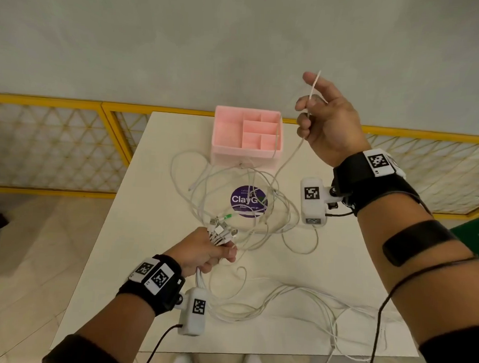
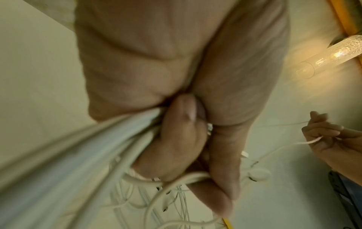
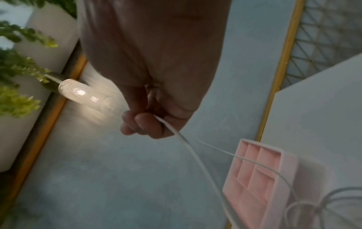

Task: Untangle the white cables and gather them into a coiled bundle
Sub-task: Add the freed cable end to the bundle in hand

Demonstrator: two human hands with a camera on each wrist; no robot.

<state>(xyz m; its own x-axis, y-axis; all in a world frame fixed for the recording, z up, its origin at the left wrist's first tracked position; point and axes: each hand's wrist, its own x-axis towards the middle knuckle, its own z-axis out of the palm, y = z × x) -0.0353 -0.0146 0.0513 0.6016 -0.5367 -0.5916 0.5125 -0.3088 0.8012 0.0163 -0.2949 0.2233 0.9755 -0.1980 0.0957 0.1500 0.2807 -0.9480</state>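
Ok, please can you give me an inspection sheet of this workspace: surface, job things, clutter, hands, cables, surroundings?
Surface: white table with a round purple sticker.
Job's things: white cables, loose and tangled across the table; plug ends gathered in one fist.
Clutter: pink organizer box at the far edge; one cable lies across it.
Hands: left hand grips the plug ends; right hand, raised, pinches a single cable.
Cables: black wires run from the wrist cameras.
Surroundings: yellow lattice railing, grey wall, lit lamp, green plants.
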